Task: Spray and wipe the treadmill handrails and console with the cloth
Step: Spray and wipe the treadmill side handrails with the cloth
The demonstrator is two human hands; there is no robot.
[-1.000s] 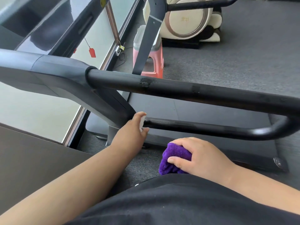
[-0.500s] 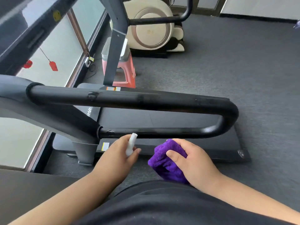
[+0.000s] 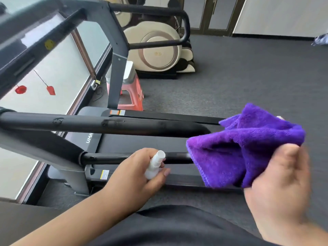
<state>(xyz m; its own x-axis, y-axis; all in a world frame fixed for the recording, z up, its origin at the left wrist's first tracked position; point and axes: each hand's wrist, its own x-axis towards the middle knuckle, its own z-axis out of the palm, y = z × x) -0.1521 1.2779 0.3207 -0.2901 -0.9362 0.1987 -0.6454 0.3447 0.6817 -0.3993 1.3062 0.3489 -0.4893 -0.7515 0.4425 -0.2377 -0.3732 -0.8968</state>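
Note:
A black treadmill handrail (image 3: 113,124) runs left to right across the middle, and its thinner lower bar (image 3: 113,158) lies below it. My left hand (image 3: 136,176) grips a small white spray bottle (image 3: 155,164), nozzle up, just in front of the lower bar. My right hand (image 3: 280,183) holds a purple cloth (image 3: 243,148) raised at the right, where it covers the handrail's curved end. The console (image 3: 26,48) slants across the top left, blurred.
The treadmill deck (image 3: 142,142) lies beyond the rails. A pink stool (image 3: 133,96) stands behind a grey upright post (image 3: 115,75). A cream exercise machine (image 3: 159,54) sits farther back. Grey carpet (image 3: 239,77) covers the floor to the right, and windows line the left.
My right hand has lifted the cloth up and to the right, and the cloth has opened out. The view has swung left and up. The left hand still holds the bottle by the lower bar.

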